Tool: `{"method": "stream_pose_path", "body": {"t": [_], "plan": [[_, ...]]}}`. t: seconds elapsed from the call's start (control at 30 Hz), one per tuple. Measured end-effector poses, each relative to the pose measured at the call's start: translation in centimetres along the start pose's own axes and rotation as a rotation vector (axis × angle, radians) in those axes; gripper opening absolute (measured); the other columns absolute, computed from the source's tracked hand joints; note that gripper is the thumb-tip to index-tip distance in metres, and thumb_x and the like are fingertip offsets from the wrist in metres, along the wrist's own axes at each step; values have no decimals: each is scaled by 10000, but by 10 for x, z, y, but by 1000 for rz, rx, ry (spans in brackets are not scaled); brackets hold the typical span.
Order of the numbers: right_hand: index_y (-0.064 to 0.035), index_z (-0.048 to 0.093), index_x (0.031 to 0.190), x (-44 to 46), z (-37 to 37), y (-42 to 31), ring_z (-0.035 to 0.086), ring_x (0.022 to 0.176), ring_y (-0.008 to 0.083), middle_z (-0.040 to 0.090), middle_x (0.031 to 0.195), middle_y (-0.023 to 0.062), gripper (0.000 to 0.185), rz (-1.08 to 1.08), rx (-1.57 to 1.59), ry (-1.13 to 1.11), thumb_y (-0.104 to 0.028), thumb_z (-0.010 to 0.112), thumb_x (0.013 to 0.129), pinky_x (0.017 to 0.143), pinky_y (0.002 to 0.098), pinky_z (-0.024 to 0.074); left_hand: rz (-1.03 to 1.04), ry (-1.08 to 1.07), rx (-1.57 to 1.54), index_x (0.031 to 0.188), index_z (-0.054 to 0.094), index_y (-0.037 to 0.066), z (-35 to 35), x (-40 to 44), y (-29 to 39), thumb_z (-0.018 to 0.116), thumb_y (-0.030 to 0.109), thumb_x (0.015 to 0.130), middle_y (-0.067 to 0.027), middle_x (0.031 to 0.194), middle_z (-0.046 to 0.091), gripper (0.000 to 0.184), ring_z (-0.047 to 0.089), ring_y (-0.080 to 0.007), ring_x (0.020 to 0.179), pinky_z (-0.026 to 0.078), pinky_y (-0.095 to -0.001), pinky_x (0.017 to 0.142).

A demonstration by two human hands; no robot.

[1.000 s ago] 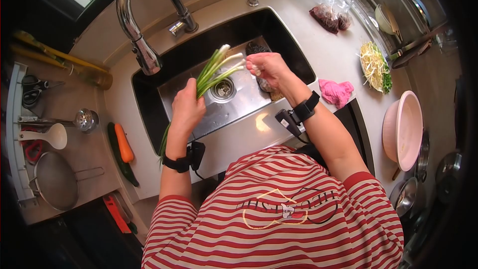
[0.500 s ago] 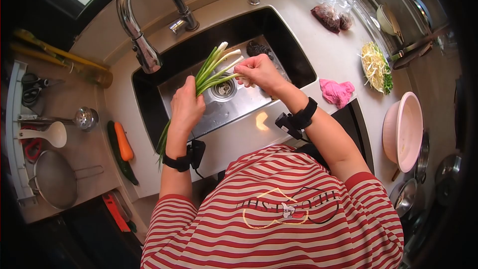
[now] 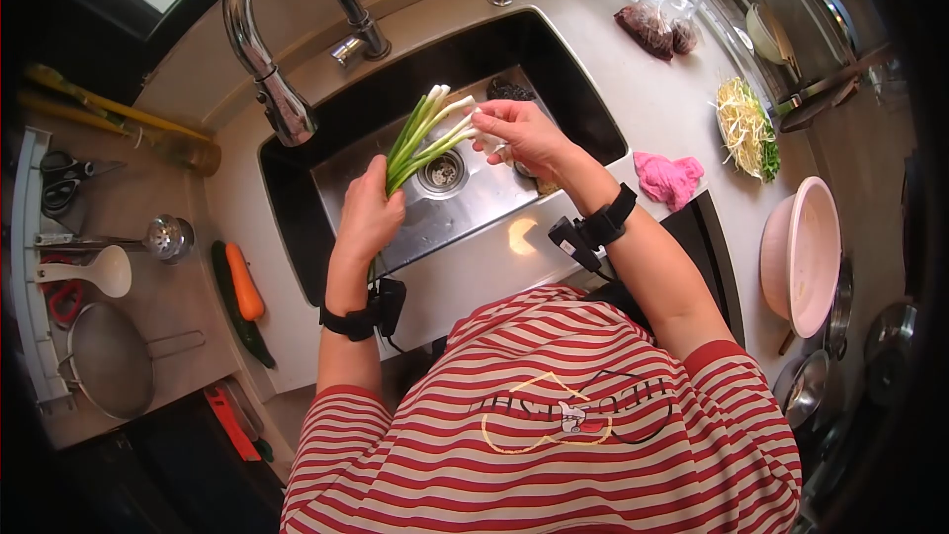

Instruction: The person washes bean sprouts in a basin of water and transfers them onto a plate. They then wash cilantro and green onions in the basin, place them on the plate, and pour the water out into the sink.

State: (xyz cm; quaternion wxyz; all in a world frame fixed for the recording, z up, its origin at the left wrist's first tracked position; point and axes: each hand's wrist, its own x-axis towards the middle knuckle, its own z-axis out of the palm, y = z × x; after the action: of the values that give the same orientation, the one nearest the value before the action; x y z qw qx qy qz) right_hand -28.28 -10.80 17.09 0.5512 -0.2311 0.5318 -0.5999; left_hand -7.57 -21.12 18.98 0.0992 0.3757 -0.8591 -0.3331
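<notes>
My left hand (image 3: 372,210) is wrapped round a bunch of spring onions (image 3: 417,141) over the sink (image 3: 583,89). Their white ends fan out up and to the right, while the green leaves run back under my left wrist. At the white end of one stalk, my right hand (image 3: 524,136) is closed in a pinch, with a pale, thin scrap showing between its fingers. The steel drain (image 3: 443,172) lies below the stalks. Something dark and wrinkled (image 3: 506,89) rests in the sink's far right corner, partly hidden by my right hand.
The faucet (image 3: 287,104) arches over the sink's left side. A carrot (image 3: 244,280) and a cucumber (image 3: 237,311) lie on the left counter. To the right are a pink cloth (image 3: 668,180), bean sprouts (image 3: 741,129), a pink basin (image 3: 803,257) and a plastic bag with dark red contents (image 3: 647,30).
My right hand has shifted slightly right, its fingers a little more spread, and the pale scrap shows more. The spring onion leaves below my left wrist have moved mostly out of sight.
</notes>
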Motion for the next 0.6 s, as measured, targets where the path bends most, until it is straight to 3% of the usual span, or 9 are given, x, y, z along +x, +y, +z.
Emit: {"method": "stream_pose_path", "body": {"t": [0.1,0.17,0.2,0.27,0.3,0.37,0.47,0.6], "plan": [[-16,597,1001,0,1,-2,563,659,71,594,768,8,255,-60,38,50,-219,593,848,519,199,457,70,-41,-11,851,416,-15,4,2,-13,504,72,729,-223,711,530,174,532,-399,715,386,-439,616],[-18,605,979,7,-6,-4,558,651,65,590,751,3,231,-108,93,68,-207,596,845,516,193,449,39,-206,-374,834,479,19,5,2,-16,484,47,775,-58,613,478,65,459,-148,502,364,-252,465],[-21,613,956,8,-10,-4,553,644,59,587,735,-1,208,-154,149,90,-195,598,842,514,186,441,37,-203,-373,834,479,19,2,1,-13,484,47,775,-58,613,478,65,459,-148,502,364,-252,465],[-26,618,948,10,-11,-4,544,631,56,582,722,-1,201,-140,141,85,-194,599,840,517,181,433,-88,-406,-836,866,505,25,-7,-2,-5,490,60,807,-24,634,491,71,452,-100,508,349,-205,439],[-34,620,927,10,-10,-3,558,634,63,591,727,5,207,-95,22,46,-217,614,830,512,189,443,-88,-404,-835,866,505,25,-8,-1,-6,490,60,807,-24,634,491,71,452,-100,508,349,-205,439],[-45,622,908,3,5,-5,574,642,79,600,745,11,243,-40,-72,-4,-267,636,812,514,206,453,-190,-625,-1255,908,500,1,-9,0,-10,510,96,821,-56,630,480,129,436,-119,492,349,-222,431],[-32,618,912,-3,30,-11,573,620,82,607,756,21,254,-81,-2,-77,-267,628,817,498,205,453,-185,-798,-1491,952,494,-8,2,2,-11,514,127,834,-74,642,473,181,415,-123,481,340,-232,428],[-27,629,867,5,33,-7,562,574,72,604,703,18,228,-172,-127,-55,-251,613,825,473,188,439,-164,-863,-1611,1008,463,-13,9,2,-13,476,143,846,-78,637,452,225,403,-125,475,321,-236,422]]}}
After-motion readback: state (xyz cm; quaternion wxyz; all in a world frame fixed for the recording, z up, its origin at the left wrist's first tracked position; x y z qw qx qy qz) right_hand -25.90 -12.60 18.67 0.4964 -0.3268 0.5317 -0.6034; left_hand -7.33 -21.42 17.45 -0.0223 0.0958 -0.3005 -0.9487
